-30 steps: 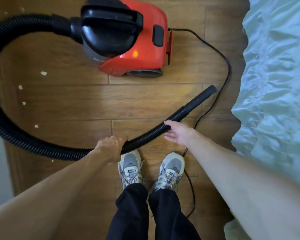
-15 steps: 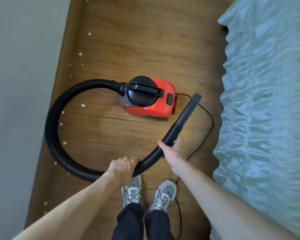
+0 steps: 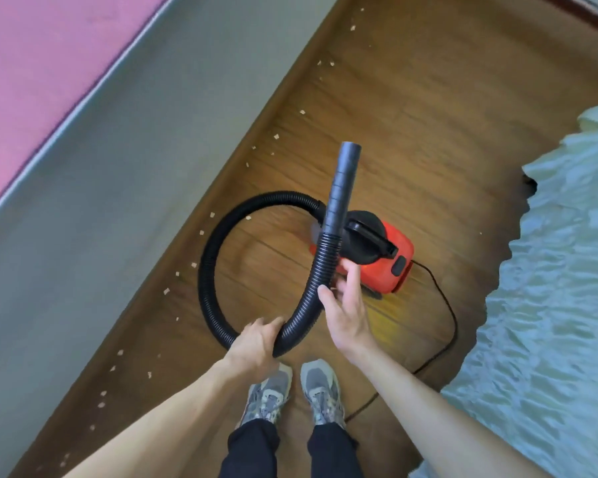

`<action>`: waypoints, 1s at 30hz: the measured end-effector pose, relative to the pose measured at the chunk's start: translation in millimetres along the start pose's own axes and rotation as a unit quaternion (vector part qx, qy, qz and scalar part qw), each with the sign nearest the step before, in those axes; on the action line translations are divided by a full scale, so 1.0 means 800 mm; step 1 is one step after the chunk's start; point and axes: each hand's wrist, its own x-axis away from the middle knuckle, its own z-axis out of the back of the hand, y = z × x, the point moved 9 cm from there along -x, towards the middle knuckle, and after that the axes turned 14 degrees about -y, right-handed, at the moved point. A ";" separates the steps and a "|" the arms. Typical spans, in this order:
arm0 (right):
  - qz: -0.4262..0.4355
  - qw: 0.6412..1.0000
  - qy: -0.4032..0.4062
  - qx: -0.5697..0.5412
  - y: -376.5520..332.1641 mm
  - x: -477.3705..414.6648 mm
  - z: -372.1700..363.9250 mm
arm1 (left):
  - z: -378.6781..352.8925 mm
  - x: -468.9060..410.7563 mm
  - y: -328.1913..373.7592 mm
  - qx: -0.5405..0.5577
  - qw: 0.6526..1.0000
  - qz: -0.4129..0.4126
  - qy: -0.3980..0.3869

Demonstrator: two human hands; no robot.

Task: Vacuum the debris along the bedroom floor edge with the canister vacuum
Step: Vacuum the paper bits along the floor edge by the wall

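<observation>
A red canister vacuum (image 3: 396, 262) with a black top handle stands on the wood floor. Its black ribbed hose (image 3: 208, 267) loops left and comes back to my hands. My left hand (image 3: 254, 343) is shut on the hose at its lowest bend. My right hand (image 3: 347, 307) touches the hose higher up with its fingers spread, and the grip is loose. The smooth black nozzle tube (image 3: 342, 188) points up and away from me, off the floor. Small pale paper scraps (image 3: 168, 290) lie scattered along the floor edge by the grey wall.
A grey wall (image 3: 118, 201) runs along the left. A bed with a pale blue cover (image 3: 549, 288) fills the right. The black power cord (image 3: 451, 312) curves across the floor between vacuum and bed. My two shoes (image 3: 292, 391) stand just behind the hose loop.
I have straightened up, so the vacuum looks farther away. The nozzle has swung from pointing right to pointing up and forward. My right hand has loosened on the hose.
</observation>
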 end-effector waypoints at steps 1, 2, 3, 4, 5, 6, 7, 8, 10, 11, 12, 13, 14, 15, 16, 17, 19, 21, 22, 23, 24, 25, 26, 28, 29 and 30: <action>0.018 1.000 -0.024 0.008 -0.012 -0.007 -0.012 | 0.005 0.008 -0.007 0.035 0.999 -0.003 0.016; 0.029 0.998 -0.051 0.017 -0.022 -0.013 -0.024 | 0.009 0.017 -0.012 0.073 0.997 -0.005 0.035; 0.036 0.996 -0.080 0.026 -0.029 -0.018 -0.036 | 0.012 0.026 -0.018 0.116 0.992 -0.008 0.054; 0.044 0.993 -0.105 0.031 -0.035 -0.021 -0.047 | 0.011 0.035 -0.023 0.157 0.985 -0.010 0.075; 0.054 0.990 -0.125 0.039 -0.041 -0.023 -0.058 | 0.011 0.046 -0.028 0.196 0.976 -0.007 0.094; 0.066 0.986 -0.145 0.050 -0.048 -0.024 -0.068 | 0.010 0.057 -0.032 0.230 0.966 -0.002 0.114; 0.073 0.982 -0.165 0.063 -0.053 -0.025 -0.078 | 0.007 0.067 -0.035 0.267 0.955 0.002 0.130; 0.078 0.977 -0.185 0.073 -0.056 -0.026 -0.086 | 0.003 0.076 -0.036 0.303 0.942 0.002 0.145; 0.094 0.967 -0.215 0.098 -0.064 -0.026 -0.102 | -0.004 0.092 -0.037 0.369 0.913 0.005 0.174; 0.102 0.961 -0.232 0.113 -0.068 -0.026 -0.111 | -0.009 0.098 -0.039 0.399 0.897 0.007 0.189; 0.105 0.954 -0.251 0.125 -0.068 -0.026 -0.121 | -0.015 0.103 -0.041 0.426 0.882 0.008 0.202; 0.104 0.947 -0.271 0.136 -0.067 -0.024 -0.132 | -0.023 0.108 -0.044 0.453 0.865 0.010 0.214; 0.103 0.940 -0.290 0.145 -0.066 -0.022 -0.145 | -0.031 0.113 -0.048 0.478 0.849 0.013 0.226; 0.101 0.934 -0.308 0.153 -0.065 -0.019 -0.157 | -0.041 0.117 -0.051 0.500 0.834 0.015 0.234; 0.097 0.928 -0.324 0.157 -0.063 -0.015 -0.170 | -0.051 0.121 -0.053 0.522 0.819 0.015 0.239; 0.093 0.922 -0.340 0.161 -0.060 -0.011 -0.182 | -0.060 0.125 -0.056 0.544 0.802 0.015 0.246; 0.093 0.907 -0.373 0.170 -0.057 -0.001 -0.209 | -0.080 0.132 -0.063 0.586 0.766 0.014 0.263; 0.093 0.890 -0.404 0.190 -0.052 0.010 -0.234 | -0.098 0.139 -0.068 0.616 0.739 0.007 0.271; 0.090 0.881 -0.419 0.202 -0.048 0.014 -0.247 | -0.106 0.143 -0.070 0.630 0.726 0.004 0.275; 0.085 0.872 -0.433 0.213 -0.043 0.019 -0.259 | -0.114 0.147 -0.073 0.646 0.711 0.001 0.279; 0.080 0.862 -0.447 0.223 -0.037 0.022 -0.270 | -0.122 0.150 -0.076 0.664 0.692 -0.006 0.282; 0.075 0.853 -0.461 0.235 -0.032 0.026 -0.281 | -0.129 0.153 -0.078 0.683 0.673 -0.014 0.283; 0.070 0.843 -0.472 0.247 -0.028 0.029 -0.292 | -0.135 0.157 -0.081 0.697 0.657 -0.021 0.284; 0.056 0.824 -0.494 0.270 -0.020 0.034 -0.313 | -0.148 0.163 -0.084 0.721 0.632 -0.036 0.280; 0.048 0.815 -0.507 0.277 -0.016 0.038 -0.324 | -0.156 0.166 -0.087 0.732 0.621 -0.043 0.277; 0.040 0.805 -0.520 0.283 -0.013 0.043 -0.336 | -0.164 0.168 -0.090 0.741 0.612 -0.049 0.274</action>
